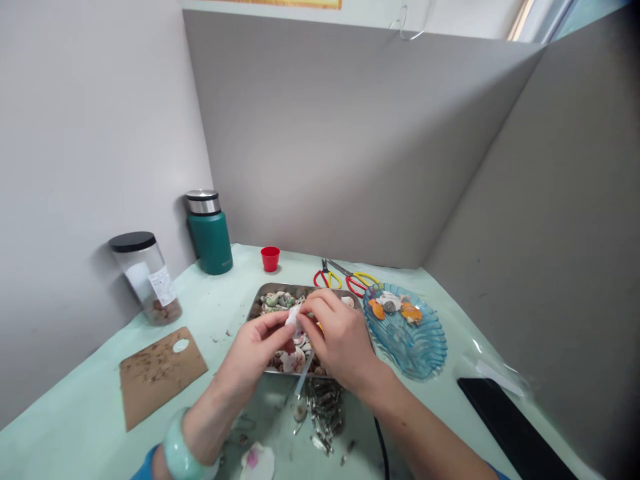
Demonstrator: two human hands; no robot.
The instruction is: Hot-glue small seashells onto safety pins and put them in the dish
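My left hand point(257, 340) and my right hand point(335, 333) meet above a metal tray point(273, 287). Between their fingertips is a small white piece point(294, 319); its kind is unclear, and the fingers partly cover it. Both hands are closed in a pinch on it. Assorted shells point(293, 360) fill the tray below, some hidden by my hands. A pale narrow stick point(304, 377) leans over the tray's front edge. Just in front lies a heap of small silver metal clips point(326, 407). Nearer to me is a flat white piece with a pink spot point(257, 460).
A blue scalloped dish point(415, 353) holds orange and white pieces at right. Behind it lie scissors point(353, 280). A red cup point(271, 259), green bottle point(211, 240) and black-lidded jar point(150, 280) stand farther back. Cardboard point(160, 387) lies left, a black slab point(510, 427) right.
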